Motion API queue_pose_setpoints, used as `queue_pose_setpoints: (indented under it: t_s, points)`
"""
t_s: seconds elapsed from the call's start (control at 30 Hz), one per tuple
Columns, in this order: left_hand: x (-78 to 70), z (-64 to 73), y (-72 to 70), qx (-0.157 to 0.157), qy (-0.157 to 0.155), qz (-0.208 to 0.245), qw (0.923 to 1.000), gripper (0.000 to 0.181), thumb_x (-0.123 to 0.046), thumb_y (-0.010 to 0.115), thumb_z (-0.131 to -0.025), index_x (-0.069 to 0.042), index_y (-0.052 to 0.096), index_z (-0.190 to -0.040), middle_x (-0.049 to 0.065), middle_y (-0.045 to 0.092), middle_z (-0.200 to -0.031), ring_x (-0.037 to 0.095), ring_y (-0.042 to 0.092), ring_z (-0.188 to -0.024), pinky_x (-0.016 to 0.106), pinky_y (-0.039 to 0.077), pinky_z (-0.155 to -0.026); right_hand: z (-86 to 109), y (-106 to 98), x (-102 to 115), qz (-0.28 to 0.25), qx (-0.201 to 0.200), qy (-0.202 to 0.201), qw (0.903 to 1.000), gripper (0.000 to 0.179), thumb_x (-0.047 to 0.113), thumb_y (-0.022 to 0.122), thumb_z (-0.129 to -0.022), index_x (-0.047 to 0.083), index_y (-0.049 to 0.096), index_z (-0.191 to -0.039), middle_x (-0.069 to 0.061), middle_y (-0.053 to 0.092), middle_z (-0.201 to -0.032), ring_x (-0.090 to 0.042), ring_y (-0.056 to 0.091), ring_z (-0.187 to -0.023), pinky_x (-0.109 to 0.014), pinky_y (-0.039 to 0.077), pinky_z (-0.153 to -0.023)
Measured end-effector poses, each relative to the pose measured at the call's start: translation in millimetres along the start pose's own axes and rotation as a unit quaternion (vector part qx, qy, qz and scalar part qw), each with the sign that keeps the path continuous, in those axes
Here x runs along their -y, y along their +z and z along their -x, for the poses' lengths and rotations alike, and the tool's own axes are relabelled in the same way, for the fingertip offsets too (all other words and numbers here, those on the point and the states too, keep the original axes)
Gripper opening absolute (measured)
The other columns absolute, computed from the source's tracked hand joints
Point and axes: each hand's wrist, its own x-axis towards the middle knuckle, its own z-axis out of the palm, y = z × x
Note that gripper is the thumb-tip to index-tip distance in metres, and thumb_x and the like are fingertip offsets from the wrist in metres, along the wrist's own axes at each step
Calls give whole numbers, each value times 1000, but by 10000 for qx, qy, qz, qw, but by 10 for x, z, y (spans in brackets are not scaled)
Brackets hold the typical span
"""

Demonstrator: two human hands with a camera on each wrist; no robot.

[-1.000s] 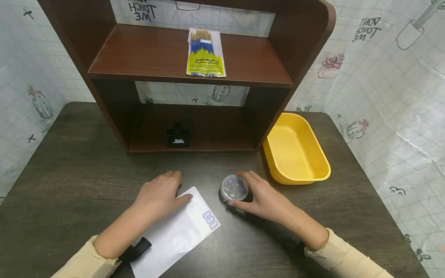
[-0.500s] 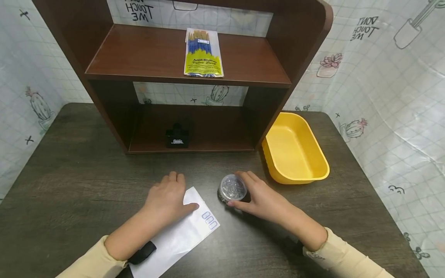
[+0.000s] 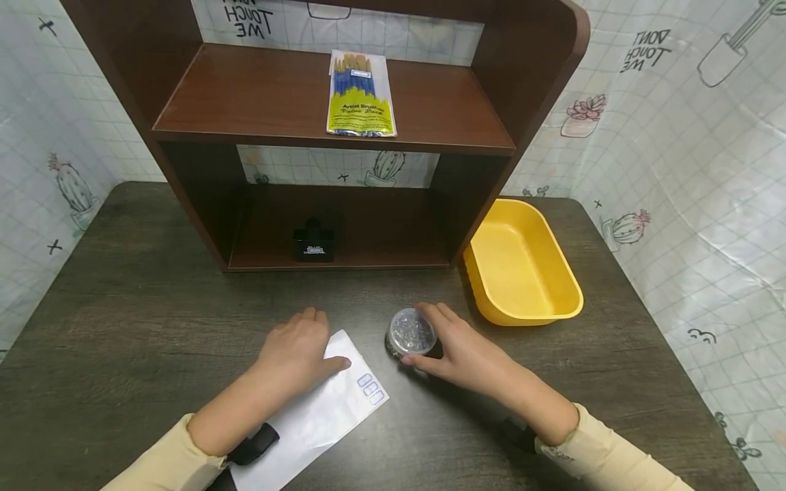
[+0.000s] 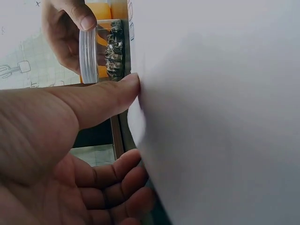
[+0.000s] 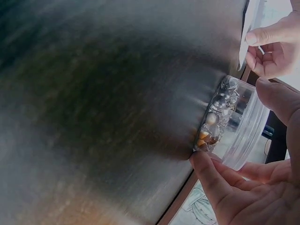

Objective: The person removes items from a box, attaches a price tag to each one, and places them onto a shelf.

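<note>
On the dark table, a white envelope (image 3: pixel 331 406) with blue printed boxes near one corner lies at a slant. My left hand (image 3: pixel 296 358) is at its upper left edge, the thumb on the paper and the fingers curled by the edge. In the left wrist view the edge of the envelope (image 4: pixel 211 93) bows slightly between thumb and fingers. To the right, my right hand (image 3: pixel 463 348) grips a round clear jar (image 3: pixel 410 333) between thumb and fingers. The right wrist view shows shiny silver and amber bead-like pieces in the jar (image 5: pixel 218 117), beneath a clear ridged lid.
A dark brown shelf unit (image 3: pixel 331 140) stands behind the hands. A pack of artist brushes (image 3: pixel 361 95) lies on its upper shelf, a small black bottle (image 3: pixel 314 244) on its lower one. A yellow plastic tub (image 3: pixel 522 262) sits at the right, near my right hand.
My left hand has shifted a little to the right, its thumb reaching farther over the envelope. My right hand and the jar keep their place.
</note>
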Motion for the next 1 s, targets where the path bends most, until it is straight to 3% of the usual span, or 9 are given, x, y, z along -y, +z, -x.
queue_pose_setpoints:
  t_s: [0.2,0.4,0.53,0.63,0.7,0.8,0.9,1.0]
  points:
    - [5,-15,17,-50,52,123,9999,57,-45,86,-83,0,65,-110,12,66,-99,31,67,-98,51,57,-85,-6,-9,15,16,65,59,10000,79,44,84,-88,3,51,-147,-16,63,-138,-25,68,-115,-44,58,-99]
    - [38,-39,42,47,263,990,9947,30,-33,84,-88,-15,60,-92,0,65,-83,18,58,-73,40,49,-67,1,-27,43,-33,245,238,9994,83,47,83,-88,3,48,-150,-16,60,-139,-25,66,-117,-45,58,-101]
    - [76,-62,28,189,616,2011,9775,25,-25,81,-92,-15,58,-90,-2,60,-76,13,52,-67,28,42,-59,25,-71,79,142,145,311,9993,91,53,82,-86,5,44,-153,-16,56,-145,-27,61,-126,-46,56,-105]
    - [102,-76,-4,220,951,2574,9614,22,-21,79,-93,-13,59,-92,-3,57,-76,10,52,-67,23,43,-59,45,-143,125,288,-277,139,9991,91,54,81,-87,8,42,-155,-12,52,-151,-27,56,-135,-46,54,-109]
    - [119,-82,-22,189,1136,2730,9551,22,-23,79,-94,-13,59,-93,-3,57,-77,9,52,-68,22,43,-60,53,-197,164,260,-637,-135,9975,83,49,81,-89,10,46,-153,-9,52,-150,-24,55,-135,-43,53,-109]
    - [120,-94,-45,74,1373,2933,9461,21,-23,78,-94,-13,59,-94,-4,57,-78,8,51,-70,21,44,-61,70,-258,231,-39,-949,-684,9931,61,36,80,-93,11,55,-142,-5,60,-139,-20,62,-122,-39,58,-102]
    - [106,-104,-70,-57,1514,3170,9363,21,-23,79,-94,-14,60,-94,-5,57,-78,7,50,-71,21,43,-62,98,-272,303,-451,-760,-1013,9909,43,28,79,-95,10,62,-130,-4,68,-125,-17,68,-106,-35,61,-91]
    - [94,-110,-100,-156,1516,3446,9263,20,-21,79,-94,-13,61,-94,-4,57,-78,8,49,-71,21,42,-63,133,-258,365,-915,-209,-981,9907,35,26,77,-97,10,64,-125,-3,72,-115,-13,70,-99,-31,62,-85]
